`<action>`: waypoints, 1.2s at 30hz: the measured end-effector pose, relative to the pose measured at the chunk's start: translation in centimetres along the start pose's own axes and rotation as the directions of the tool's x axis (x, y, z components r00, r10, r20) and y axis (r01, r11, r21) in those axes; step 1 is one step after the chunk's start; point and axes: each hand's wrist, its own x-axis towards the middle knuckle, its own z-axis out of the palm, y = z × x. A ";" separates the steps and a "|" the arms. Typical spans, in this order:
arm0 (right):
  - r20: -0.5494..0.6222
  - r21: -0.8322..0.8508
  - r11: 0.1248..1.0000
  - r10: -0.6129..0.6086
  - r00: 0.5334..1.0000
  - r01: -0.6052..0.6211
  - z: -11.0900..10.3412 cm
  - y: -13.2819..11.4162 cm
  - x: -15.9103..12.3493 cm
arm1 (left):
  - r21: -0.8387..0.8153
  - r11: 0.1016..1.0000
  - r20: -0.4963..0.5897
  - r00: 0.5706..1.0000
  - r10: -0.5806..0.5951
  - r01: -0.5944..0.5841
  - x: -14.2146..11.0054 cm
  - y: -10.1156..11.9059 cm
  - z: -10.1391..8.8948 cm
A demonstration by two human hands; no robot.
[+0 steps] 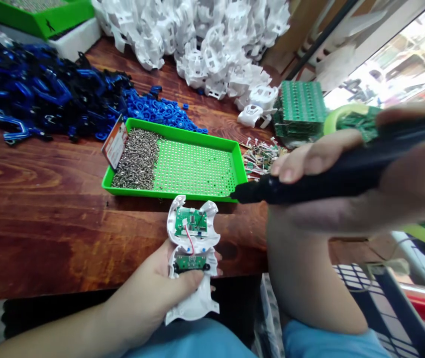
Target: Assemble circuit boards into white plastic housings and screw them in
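at lower centre the left hand [167, 283] has its fingers curled round the white shell [195, 303], and the right hand [354, 209], at right, wraps the black screwdriver [332, 179], which could snag the red wire [189, 236] if it slips.

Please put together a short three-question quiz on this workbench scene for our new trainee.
1. Which hand holds the white plastic assembly?
2. True or false: the small metal pieces are heaped at the left end of the nearer green tray.
3. Fill in the colour: the right hand grips a long ____ tool.

Key: 1. The left hand. 2. True. 3. Black.
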 end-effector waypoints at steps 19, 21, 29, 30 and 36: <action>-0.112 -0.007 0.998 -0.062 0.992 0.062 -0.3 6.9 2.1 | -0.102 0.993 0.049 0.997 -0.052 0.057 -0.4 0.6 0.3; -0.112 -0.010 0.999 -0.052 0.992 0.051 -0.3 6.9 2.1 | -0.110 0.993 0.044 0.998 -0.041 0.046 -0.4 0.6 0.3; -0.069 -0.039 0.998 -0.048 0.996 0.046 -0.3 7.0 2.0 | -0.016 0.992 0.040 0.991 0.128 -0.127 0.4 -1.1 -0.9; -0.068 -0.046 0.998 -0.051 0.996 0.048 -0.3 7.0 2.0 | -0.021 0.989 0.023 0.989 0.149 -0.148 0.4 -1.3 -0.9; -0.128 -0.005 0.989 -0.151 0.980 0.151 -0.3 6.4 2.3 | -0.141 0.970 -0.206 0.965 0.165 -0.196 -1.6 -0.9 0.2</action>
